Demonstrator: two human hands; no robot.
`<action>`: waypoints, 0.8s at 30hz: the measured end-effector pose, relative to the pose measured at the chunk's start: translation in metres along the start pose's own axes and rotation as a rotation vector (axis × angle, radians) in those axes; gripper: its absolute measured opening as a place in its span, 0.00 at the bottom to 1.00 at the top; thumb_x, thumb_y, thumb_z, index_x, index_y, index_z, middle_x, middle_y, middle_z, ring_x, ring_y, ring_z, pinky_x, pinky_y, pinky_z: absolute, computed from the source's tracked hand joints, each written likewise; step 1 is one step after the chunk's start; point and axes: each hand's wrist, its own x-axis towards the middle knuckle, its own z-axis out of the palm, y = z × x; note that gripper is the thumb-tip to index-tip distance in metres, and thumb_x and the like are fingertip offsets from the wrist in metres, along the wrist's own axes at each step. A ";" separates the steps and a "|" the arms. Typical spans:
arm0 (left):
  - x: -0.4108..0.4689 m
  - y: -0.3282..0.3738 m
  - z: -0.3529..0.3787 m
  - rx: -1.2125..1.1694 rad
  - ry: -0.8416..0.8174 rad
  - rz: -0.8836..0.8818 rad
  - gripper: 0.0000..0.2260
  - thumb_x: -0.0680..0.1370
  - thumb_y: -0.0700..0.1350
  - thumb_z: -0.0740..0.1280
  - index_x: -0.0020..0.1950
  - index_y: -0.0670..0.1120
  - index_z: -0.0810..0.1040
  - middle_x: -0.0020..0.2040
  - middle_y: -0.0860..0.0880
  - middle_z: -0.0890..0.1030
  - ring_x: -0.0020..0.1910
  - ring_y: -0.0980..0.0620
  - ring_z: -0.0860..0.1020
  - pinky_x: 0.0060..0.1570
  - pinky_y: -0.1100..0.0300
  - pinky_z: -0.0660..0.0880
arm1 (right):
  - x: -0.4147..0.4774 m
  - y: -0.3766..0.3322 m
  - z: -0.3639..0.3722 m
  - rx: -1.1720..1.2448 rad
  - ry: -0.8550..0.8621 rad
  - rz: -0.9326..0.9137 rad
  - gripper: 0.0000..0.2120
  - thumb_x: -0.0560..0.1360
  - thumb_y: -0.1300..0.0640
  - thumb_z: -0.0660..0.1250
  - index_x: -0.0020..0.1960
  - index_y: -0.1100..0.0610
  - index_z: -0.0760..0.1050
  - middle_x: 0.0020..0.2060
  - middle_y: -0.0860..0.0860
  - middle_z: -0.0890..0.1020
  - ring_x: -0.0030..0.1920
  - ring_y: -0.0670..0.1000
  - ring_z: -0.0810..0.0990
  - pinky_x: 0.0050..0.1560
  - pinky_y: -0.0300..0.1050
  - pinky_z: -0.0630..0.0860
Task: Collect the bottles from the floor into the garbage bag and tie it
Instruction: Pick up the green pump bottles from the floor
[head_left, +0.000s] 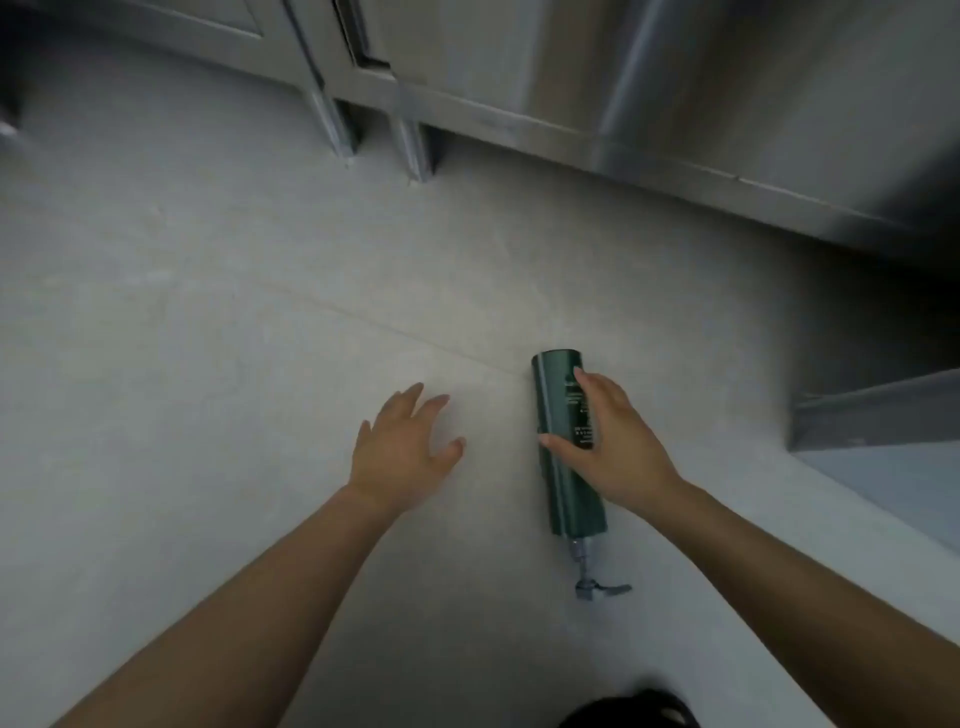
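We are holding our left hand (402, 447) open, fingers spread, over bare pale floor (182, 338) that is running wide to the steel cabinet legs (343, 130) beyond. Our right hand (613, 447) is curling around 1 green pump bottle (574, 501) lying on the floor, pump toward us. A grey ledge (878, 415) is edging the right.

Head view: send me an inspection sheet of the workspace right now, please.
Surface: pale grey floor.
Job's things: one green pump bottle lying on its side, pump toward the person; no bag recognised.
Clutter: dark shape at the bottom edge, cannot tell what.
Hands: right hand grips the bottle; left hand open, fingers spread, holding nothing.
Cables: nothing seen.
Surroundings: steel cabinets on legs ahead; grey ledge at right.
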 end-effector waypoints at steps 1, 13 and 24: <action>0.000 -0.003 0.007 0.015 -0.010 -0.023 0.29 0.76 0.61 0.59 0.74 0.57 0.57 0.78 0.52 0.50 0.77 0.51 0.48 0.72 0.41 0.54 | 0.000 0.002 0.007 -0.014 -0.001 -0.010 0.42 0.71 0.40 0.66 0.76 0.51 0.48 0.75 0.51 0.55 0.69 0.52 0.64 0.66 0.48 0.67; -0.016 -0.032 0.054 0.138 0.094 -0.080 0.33 0.75 0.65 0.58 0.75 0.60 0.49 0.79 0.51 0.42 0.77 0.49 0.43 0.68 0.34 0.52 | -0.013 0.015 0.036 0.069 0.113 0.020 0.44 0.71 0.45 0.68 0.70 0.34 0.37 0.65 0.54 0.65 0.53 0.50 0.72 0.49 0.43 0.73; -0.016 -0.041 0.038 0.233 -0.008 0.007 0.31 0.77 0.64 0.53 0.75 0.60 0.42 0.78 0.50 0.37 0.77 0.48 0.40 0.69 0.35 0.50 | -0.009 -0.010 0.029 0.098 0.094 -0.036 0.42 0.72 0.49 0.70 0.73 0.36 0.44 0.55 0.45 0.69 0.47 0.40 0.69 0.42 0.21 0.66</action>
